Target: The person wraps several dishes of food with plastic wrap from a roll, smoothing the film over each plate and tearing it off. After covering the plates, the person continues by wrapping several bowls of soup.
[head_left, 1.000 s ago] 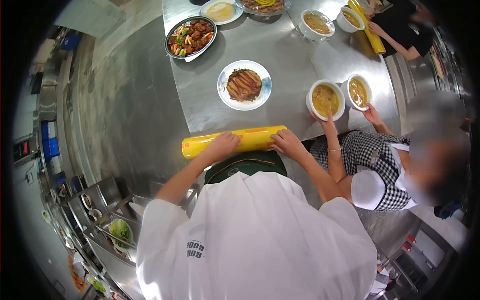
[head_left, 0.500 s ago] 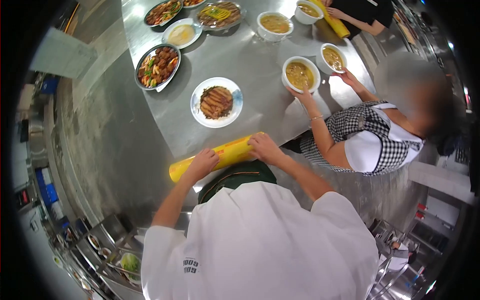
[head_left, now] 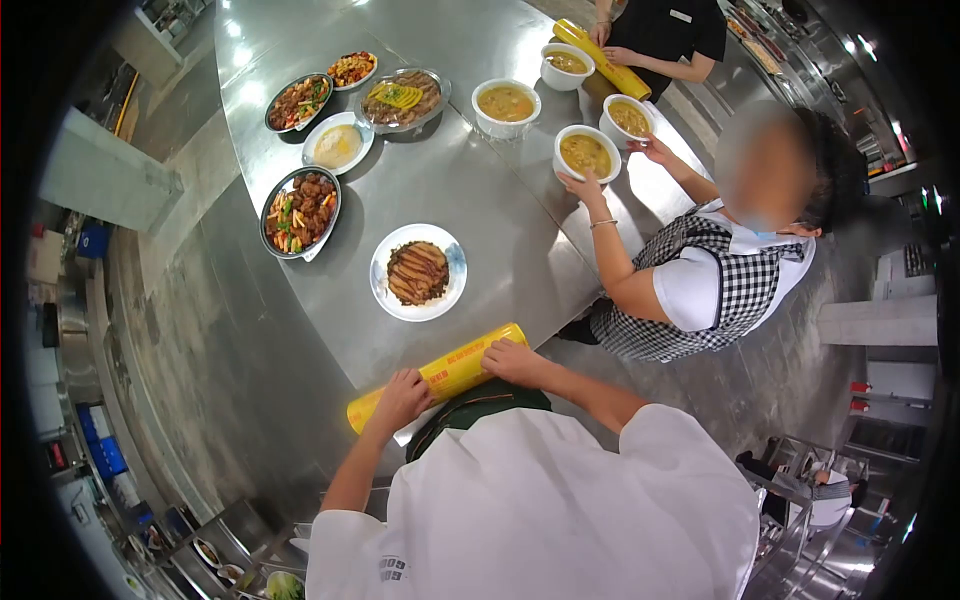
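Note:
A yellow roll of cling film (head_left: 462, 366) with red print lies along the near edge of the steel table, close to my body. My left hand (head_left: 405, 398) grips it left of its middle, fingers curled over the top. Nearer the roll's right end, my right hand (head_left: 512, 360) holds it in the same way. Just beyond the roll sits a white plate (head_left: 437, 308) with a blue pattern on its rim, bearing sliced browned meat (head_left: 417, 272) on dark minced bits. Neither hand touches the plate.
On the steel table (head_left: 420, 180) stand dark oval dishes of stir-fry (head_left: 300, 212), a covered meat dish (head_left: 404, 100), a pale dish (head_left: 338, 146) and several soup bowls (head_left: 506, 104). At right, a person in a checked apron (head_left: 690, 270) holds two bowls. Another person (head_left: 672, 40) handles a second yellow roll (head_left: 602, 58).
My view has tilted up, so the table and dishes sit lower in the picture. Both my hands stay on the roll. The co-worker in the checked apron still holds two bowls.

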Action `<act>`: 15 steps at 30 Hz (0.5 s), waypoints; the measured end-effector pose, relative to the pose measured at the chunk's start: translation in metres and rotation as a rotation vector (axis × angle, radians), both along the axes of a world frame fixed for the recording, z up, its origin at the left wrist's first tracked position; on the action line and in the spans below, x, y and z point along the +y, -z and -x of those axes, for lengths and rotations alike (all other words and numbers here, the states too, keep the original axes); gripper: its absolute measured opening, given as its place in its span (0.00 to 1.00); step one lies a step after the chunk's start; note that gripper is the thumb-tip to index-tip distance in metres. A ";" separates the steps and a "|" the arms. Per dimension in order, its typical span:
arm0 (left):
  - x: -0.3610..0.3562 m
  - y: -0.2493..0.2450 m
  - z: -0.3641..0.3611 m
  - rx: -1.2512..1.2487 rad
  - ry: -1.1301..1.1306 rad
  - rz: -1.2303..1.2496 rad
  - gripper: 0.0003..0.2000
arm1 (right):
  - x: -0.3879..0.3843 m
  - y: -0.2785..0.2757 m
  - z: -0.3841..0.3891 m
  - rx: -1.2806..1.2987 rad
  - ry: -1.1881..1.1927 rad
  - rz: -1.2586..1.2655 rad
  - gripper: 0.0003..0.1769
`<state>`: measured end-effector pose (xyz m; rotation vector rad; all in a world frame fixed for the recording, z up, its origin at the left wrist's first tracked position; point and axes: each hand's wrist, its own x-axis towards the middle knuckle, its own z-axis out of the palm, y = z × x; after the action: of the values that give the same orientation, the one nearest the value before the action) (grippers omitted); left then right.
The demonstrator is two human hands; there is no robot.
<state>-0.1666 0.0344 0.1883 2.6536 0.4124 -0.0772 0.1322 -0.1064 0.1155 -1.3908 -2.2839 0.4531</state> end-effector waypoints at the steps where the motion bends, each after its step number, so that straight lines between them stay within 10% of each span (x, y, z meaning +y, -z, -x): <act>1: 0.001 0.000 0.001 -0.005 0.003 -0.009 0.10 | -0.001 -0.001 0.000 -0.005 0.003 -0.009 0.07; 15: -0.024 -0.014 0.004 -0.038 0.054 -0.083 0.07 | -0.016 -0.026 -0.018 -0.010 -0.026 -0.053 0.07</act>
<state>-0.1708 0.0102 0.2024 2.7439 0.3376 -0.0265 0.1504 -0.1222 0.1410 -1.3424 -2.3071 0.3916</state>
